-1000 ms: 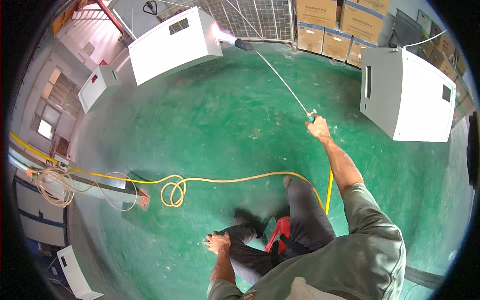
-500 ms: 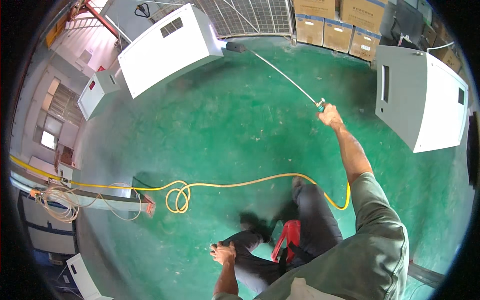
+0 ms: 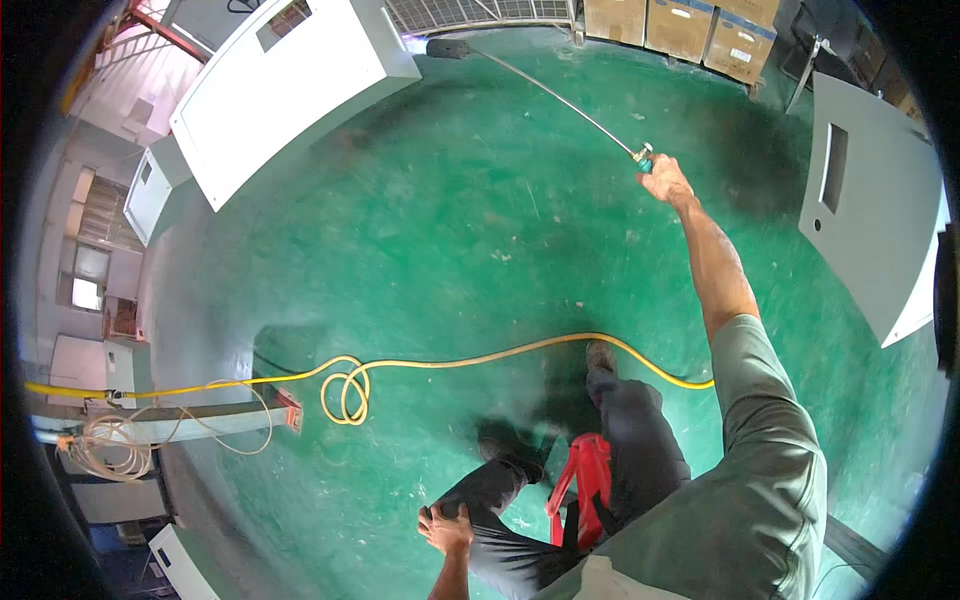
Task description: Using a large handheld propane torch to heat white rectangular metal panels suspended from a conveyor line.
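Observation:
My right hand [image 3: 665, 180], arm stretched forward, is closed around the handle of a long gas torch [image 3: 555, 95]. A valve with brass and green parts sits by my grip. The torch's dark burner head [image 3: 447, 48] points left at the right side of a large white metal cabinet [image 3: 290, 90], with a bluish glow at its mouth; contact cannot be made out. My left hand [image 3: 446, 527] lies on my left knee with its fingers spread and nothing in it. A yellow hose [image 3: 480, 360] runs over the green floor and passes behind my right arm.
A red stool [image 3: 580, 485] is between my legs. Another grey-white cabinet [image 3: 875, 200] stands at right, a smaller box [image 3: 155, 190] at left. Cardboard boxes [image 3: 680, 30] and a wire mesh cage [image 3: 480, 12] line the back. A coiled thin hose [image 3: 110, 445] hangs on a beam at left.
My view has tilted and shifted, so the cabinets and boxes sit farther out toward the edges. The burner head remains beside the white cabinet's right side. My left hand still rests on the knee.

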Tool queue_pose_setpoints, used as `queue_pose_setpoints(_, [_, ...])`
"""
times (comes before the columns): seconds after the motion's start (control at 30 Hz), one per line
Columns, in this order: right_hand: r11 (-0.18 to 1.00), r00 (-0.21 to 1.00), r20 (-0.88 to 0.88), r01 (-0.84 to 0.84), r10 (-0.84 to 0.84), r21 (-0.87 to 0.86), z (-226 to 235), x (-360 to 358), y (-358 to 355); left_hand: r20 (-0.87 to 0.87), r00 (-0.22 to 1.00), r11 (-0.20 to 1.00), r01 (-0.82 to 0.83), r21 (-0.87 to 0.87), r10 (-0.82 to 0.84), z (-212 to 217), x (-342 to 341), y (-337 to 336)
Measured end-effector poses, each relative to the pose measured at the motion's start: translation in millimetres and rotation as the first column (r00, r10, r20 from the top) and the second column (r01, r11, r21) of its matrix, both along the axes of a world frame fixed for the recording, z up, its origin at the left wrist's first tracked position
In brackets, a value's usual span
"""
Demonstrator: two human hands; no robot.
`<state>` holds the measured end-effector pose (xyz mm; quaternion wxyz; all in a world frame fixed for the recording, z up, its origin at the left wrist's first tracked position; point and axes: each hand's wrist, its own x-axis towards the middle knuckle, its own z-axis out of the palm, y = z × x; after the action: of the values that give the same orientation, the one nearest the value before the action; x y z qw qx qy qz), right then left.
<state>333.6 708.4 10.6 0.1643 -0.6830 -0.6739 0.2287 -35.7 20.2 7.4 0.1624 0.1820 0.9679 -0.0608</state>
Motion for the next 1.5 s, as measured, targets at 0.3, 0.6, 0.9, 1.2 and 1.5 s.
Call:
queue_pose_setpoints(0.3, [0.988,0.998,-0.045,-0.058,0.052,-0.144,-42.7,-17.9,22.8,-0.048,0.992,0.991,0.121,0.054,-0.119,-11.2,-3.9,-3.0])
queue_pose_setpoints(0.6, [0.989,0.992,-0.117,-0.067,0.051,-0.131,-89.4,-23.3,32.7,-0.067,0.978,0.975,0.203,0.089,-0.197,-16.5,-7.8,-5.2])
queue_pose_setpoints(0.9, [0.971,0.990,-0.132,-0.069,0.039,-0.229,-116.1,-15.4,25.0,-0.093,0.973,0.970,0.221,0.104,-0.212,-15.5,-5.4,-1.3])
queue_pose_setpoints(1.2, [0.975,0.986,-0.165,-0.033,-0.005,-0.222,-143.0,-9.7,8.6,-0.095,0.978,0.976,0.196,0.093,-0.187,-17.5,-5.7,-4.6])
queue_pose_setpoints(1.5, [0.974,0.986,-0.163,-0.025,-0.012,-0.224,-162.2,16.5,-25.8,-0.117,0.973,0.972,0.211,0.107,-0.199,-20.5,-8.2,-9.3])
